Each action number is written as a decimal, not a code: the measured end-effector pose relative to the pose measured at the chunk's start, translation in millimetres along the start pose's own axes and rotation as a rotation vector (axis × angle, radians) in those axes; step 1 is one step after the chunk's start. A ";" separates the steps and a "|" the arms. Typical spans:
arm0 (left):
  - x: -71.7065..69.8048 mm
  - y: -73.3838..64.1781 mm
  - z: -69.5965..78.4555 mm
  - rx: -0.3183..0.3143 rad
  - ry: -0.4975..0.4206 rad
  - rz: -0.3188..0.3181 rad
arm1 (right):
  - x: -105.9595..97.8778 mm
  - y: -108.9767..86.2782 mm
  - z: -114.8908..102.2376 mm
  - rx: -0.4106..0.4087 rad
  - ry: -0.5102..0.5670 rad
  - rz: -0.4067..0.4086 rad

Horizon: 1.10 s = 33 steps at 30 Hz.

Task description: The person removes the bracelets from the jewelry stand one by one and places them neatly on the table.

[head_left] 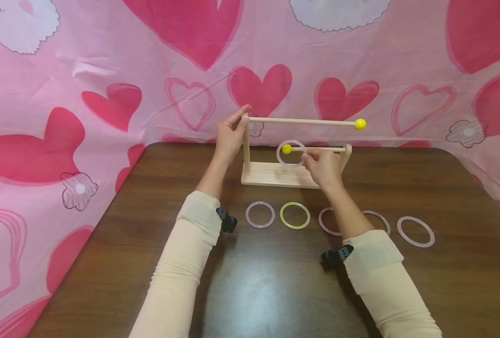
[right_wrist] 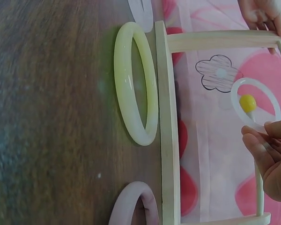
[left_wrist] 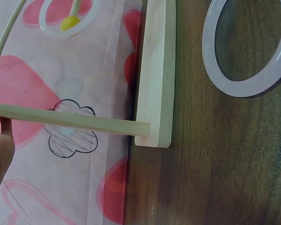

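A wooden stand [head_left: 267, 174] has two uprights, each bearing a level rod. The taller left upright's rod [head_left: 300, 121] ends in a yellow ball [head_left: 360, 124]; the shorter right upright's rod [head_left: 323, 149] ends in another yellow ball [head_left: 286, 149]. My left hand [head_left: 231, 135] grips the top of the left upright between thumb and fingers. With thumb and fingertips, my right hand [head_left: 326, 170] pinches a pale pinkish ring [head_left: 278, 151] by its right edge. The lower ball shows through that ring's opening, also in the right wrist view.
On the dark wooden table [head_left: 148, 263], in front of the stand, lie a purple ring [head_left: 260, 227], a yellow-green ring [head_left: 295, 228] and several pinkish rings, including one at far right [head_left: 420, 245]. My right forearm partly covers two of them. A pink heart-patterned cloth [head_left: 148, 56] hangs behind.
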<state>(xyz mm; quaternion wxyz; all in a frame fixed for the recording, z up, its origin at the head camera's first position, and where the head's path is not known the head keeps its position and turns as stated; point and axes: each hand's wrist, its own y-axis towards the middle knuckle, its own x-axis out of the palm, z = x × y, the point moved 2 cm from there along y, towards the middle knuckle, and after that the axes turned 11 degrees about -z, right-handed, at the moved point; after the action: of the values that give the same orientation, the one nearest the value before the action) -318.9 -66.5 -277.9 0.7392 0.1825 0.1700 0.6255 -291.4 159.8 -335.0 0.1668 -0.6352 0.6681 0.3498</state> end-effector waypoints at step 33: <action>-4.8 11.3 -27.3 0.039 -0.023 0.014 | -43.9 -16.4 25.7 0.076 0.198 0.047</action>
<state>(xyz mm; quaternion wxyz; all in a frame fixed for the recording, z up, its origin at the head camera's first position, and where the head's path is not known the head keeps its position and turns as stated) -342.4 -68.0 -296.3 0.7331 0.2051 0.1724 0.6251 -275.2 210.3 -327.9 0.1158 -0.6441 0.7087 0.2637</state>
